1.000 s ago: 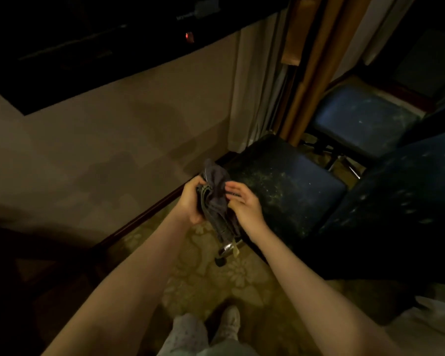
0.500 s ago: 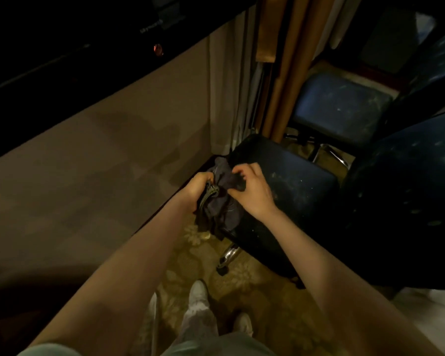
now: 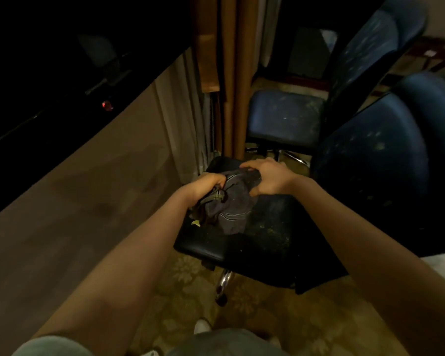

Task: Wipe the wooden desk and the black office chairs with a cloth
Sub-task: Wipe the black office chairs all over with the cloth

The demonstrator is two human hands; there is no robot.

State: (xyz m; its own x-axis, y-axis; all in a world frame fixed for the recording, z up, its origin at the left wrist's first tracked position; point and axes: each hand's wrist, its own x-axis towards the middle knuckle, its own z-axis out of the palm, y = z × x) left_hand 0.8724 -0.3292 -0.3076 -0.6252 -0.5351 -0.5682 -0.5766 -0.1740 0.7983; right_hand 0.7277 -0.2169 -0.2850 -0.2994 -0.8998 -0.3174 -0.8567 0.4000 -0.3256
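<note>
Head view looks down over two bare forearms at a black padded office chair seat (image 3: 265, 240), speckled with pale dust. A crumpled dark grey-blue cloth with thin pale stripes (image 3: 233, 205) is bunched over the far left part of that seat, and its lower edge seems to lie on the padding. The left hand (image 3: 208, 185) grasps the cloth's left side, fingers curled into the folds. The right hand (image 3: 269, 179) clutches the cloth's upper right edge, fingers hooked over the top and thumb pressed against the near side. The hands are close together with only cloth between them.

A chrome chair leg (image 3: 225, 280) shows below the seat's front edge, above a yellow floral carpet (image 3: 254, 312). Behind the seat stands a second dark blue padded chair (image 3: 283, 116), and a third dark chair back (image 3: 370, 163) rises just to the right. Pale sheer curtains (image 3: 176, 119) and tan drapes (image 3: 231, 73) hang beyond the hands.

A light brown flat surface (image 3: 82, 206) runs along the left; whether it is the desk cannot be told. Above it a small red light (image 3: 107, 105) glows in a black area.
</note>
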